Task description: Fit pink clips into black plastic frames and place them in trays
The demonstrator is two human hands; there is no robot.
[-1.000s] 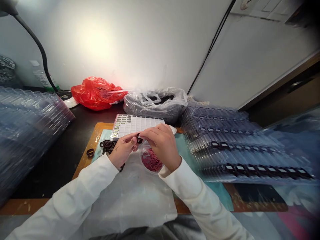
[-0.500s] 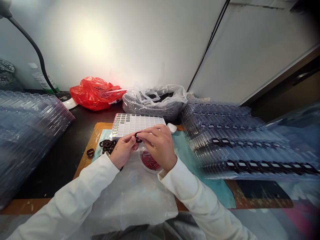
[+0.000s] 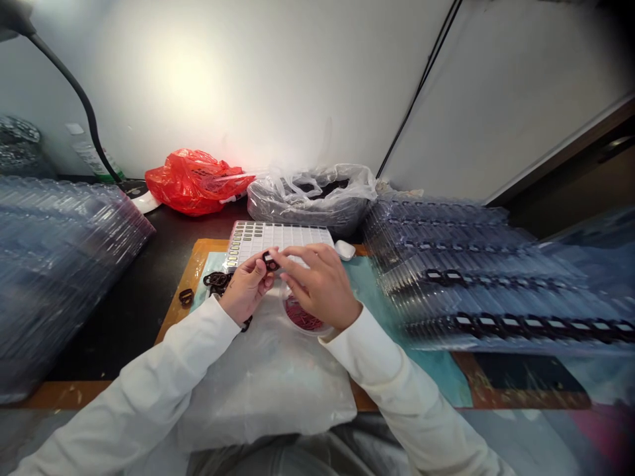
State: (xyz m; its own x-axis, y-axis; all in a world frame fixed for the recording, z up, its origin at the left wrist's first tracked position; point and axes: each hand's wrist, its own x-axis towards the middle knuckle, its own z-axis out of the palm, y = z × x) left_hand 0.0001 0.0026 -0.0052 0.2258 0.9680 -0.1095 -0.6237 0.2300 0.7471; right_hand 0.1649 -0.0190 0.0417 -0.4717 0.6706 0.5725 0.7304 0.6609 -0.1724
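Note:
My left hand [image 3: 248,284] pinches a small black plastic frame [image 3: 270,262] between thumb and fingers, over the near edge of a white gridded tray [image 3: 292,236]. At the frame's right side is my right hand [image 3: 320,281], index fingertip against or very near its edge, thumb apart from it; firm contact cannot be made out. Beneath the right hand sits a round clear tub [image 3: 302,316] of thin dark-red pieces, partly hidden. More black frames [image 3: 217,282] lie piled left of my left hand, with a single black frame [image 3: 186,297] farther left.
Stacked clear plastic trays rise at left [image 3: 59,264] and right [image 3: 476,284], the right ones holding black frames. A red bag [image 3: 193,182] and a clear bag [image 3: 307,205] of dark contents stand behind. A white case [image 3: 344,249] lies beside the gridded tray. Clear plastic sheeting [image 3: 268,383] covers the front.
The black frame has tilted up and shows more of its face. My right fingers have loosened from their pinch on it and spread a little. The view has shifted slightly.

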